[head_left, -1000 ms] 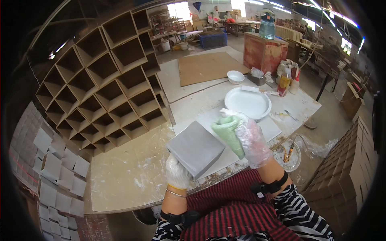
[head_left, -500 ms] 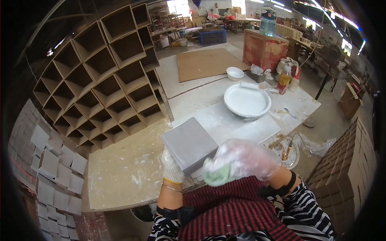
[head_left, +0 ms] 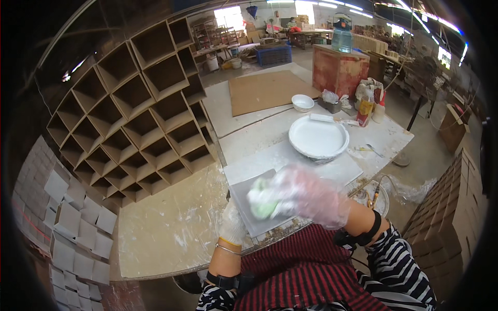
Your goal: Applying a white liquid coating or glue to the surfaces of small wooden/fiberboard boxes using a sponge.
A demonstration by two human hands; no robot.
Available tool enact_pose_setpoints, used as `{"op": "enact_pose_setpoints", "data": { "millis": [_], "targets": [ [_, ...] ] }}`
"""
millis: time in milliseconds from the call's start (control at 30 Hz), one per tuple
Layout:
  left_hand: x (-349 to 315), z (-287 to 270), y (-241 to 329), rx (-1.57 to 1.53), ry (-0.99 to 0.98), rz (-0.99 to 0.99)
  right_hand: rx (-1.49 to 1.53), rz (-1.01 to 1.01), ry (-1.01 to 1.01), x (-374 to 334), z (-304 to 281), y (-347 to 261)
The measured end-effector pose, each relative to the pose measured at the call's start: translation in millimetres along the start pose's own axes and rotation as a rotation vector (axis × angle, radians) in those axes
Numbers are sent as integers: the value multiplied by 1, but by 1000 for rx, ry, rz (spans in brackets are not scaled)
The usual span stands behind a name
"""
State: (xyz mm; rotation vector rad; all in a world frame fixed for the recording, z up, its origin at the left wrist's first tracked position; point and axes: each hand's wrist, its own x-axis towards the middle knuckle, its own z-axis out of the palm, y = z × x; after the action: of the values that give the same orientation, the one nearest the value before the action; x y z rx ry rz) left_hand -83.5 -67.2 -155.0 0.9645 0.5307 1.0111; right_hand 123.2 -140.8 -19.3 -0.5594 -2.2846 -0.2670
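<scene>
Head view: you are at a pale, white-smeared worktop (head_left: 171, 228), and the work sits at the centre of the frame.
Grey box (head_left: 241, 193): at centre, with one flat face turned up towards you, probably so that face is free for wiping.
Left hand (head_left: 232, 226): in a white knit glove, against the box's lower left edge, seemingly to steady it; your fingers are hidden, so you cannot tell whether they are clamped.
Right hand (head_left: 314, 196): in clear plastic, blurred, bunched around the cloth.
Green cloth (head_left: 263, 202): over the box's face, perhaps balled to make a soft pad; you cannot tell if they touch.
Basin (head_left: 299, 150): right of centre, likely put there for easy reach.
Flat white tool (head_left: 322, 118): laid at the basin's upper edge, perhaps for handiness.
Count: two hands, one grey box, one cloth, one basin, one tool, one small bowl (head_left: 302, 103), one labelled bottle (head_left: 365, 110).
Rack (head_left: 132, 111): one, upper left; its many compartments defy a sure count.
</scene>
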Motion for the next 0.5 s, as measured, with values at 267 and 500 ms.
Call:
{"op": "enact_pose_setpoints", "data": {
  "millis": [267,500],
  "targets": [
    [-7,-8,-7,-266,-319,-130,-231,-98,-38,16,4,45],
    [-11,-13,-9,-12,-142,43,-160,-92,-89,27,11,24]
  ]
}}
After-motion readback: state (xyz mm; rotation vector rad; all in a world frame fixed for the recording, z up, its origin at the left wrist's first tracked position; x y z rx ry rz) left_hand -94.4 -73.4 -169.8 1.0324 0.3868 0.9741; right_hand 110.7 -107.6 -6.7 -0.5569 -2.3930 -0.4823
